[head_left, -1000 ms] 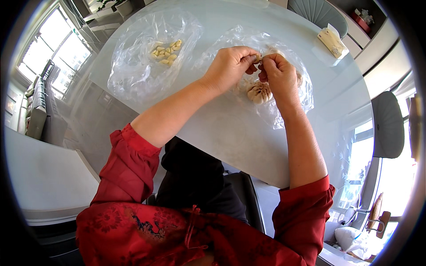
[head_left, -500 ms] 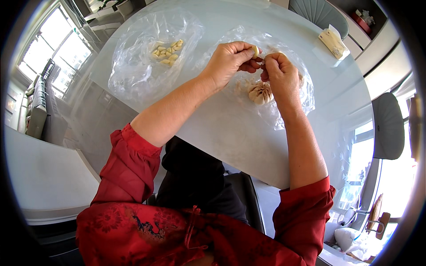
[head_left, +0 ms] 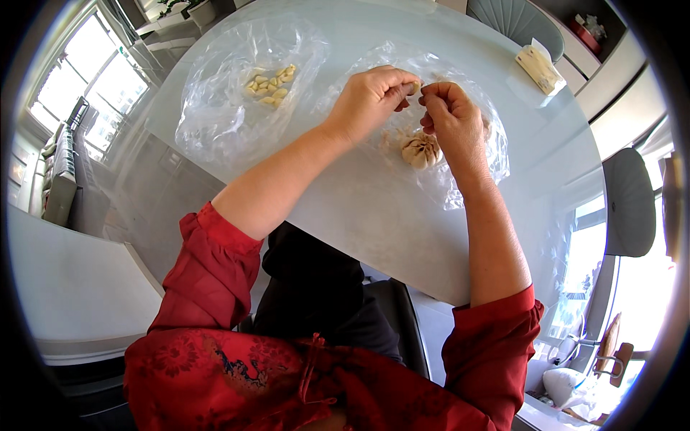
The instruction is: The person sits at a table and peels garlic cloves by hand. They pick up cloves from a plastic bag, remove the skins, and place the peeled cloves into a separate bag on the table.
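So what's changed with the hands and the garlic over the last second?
Very little. Both hands have kept working one small clove between their fingertips; the left hand and right hand have barely shifted above the garlic bulb. The bulb on its clear plastic bag, the peeled cloves on the other bag and the table stayed put.

Bright daylight, window glare, fisheye-bent edges
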A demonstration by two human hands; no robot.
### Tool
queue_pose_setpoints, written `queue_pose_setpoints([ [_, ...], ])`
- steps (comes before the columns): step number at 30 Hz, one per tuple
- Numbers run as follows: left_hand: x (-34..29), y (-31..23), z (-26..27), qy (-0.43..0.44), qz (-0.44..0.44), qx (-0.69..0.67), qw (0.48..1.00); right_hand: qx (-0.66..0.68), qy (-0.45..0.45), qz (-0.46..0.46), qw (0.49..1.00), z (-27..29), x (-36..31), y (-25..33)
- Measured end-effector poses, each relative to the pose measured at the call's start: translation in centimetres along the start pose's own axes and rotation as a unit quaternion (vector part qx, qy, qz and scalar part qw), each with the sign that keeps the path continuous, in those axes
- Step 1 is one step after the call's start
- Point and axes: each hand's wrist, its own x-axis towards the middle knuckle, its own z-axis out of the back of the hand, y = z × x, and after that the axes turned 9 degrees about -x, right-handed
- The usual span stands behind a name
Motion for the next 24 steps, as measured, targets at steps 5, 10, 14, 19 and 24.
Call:
queue_pose_setpoints([
  [5, 0.0, 0.6, -0.1, -0.001, -0.171, 0.163, 0.972, 0.002, 0.027, -0.011, 1.0, 0.5, 0.1, 0.1],
  [10, -0.2, 0.8, 0.3, 0.006, -0.255, 0.266, 0.93, 0.011, 0.039, -0.018, 0.999, 0.4, 0.1, 0.0],
  [14, -0.7, 0.5, 0.2, 0.032, -0.287, 0.329, 0.899, -0.007, 0.042, -0.014, 0.999, 0.3, 0.3, -0.9],
  [19, -0.8, 0.2, -0.1, 0.021, -0.234, 0.272, 0.933, -0.006, 0.026, -0.007, 1.0, 0.1, 0.1, -0.6],
  [24, -0.4, -0.6, -0.6, 0.021, 0.084, -0.098, 0.991, 0.071, 0.024, -0.03, 0.997, 0.2, 0.1, 0.0],
])
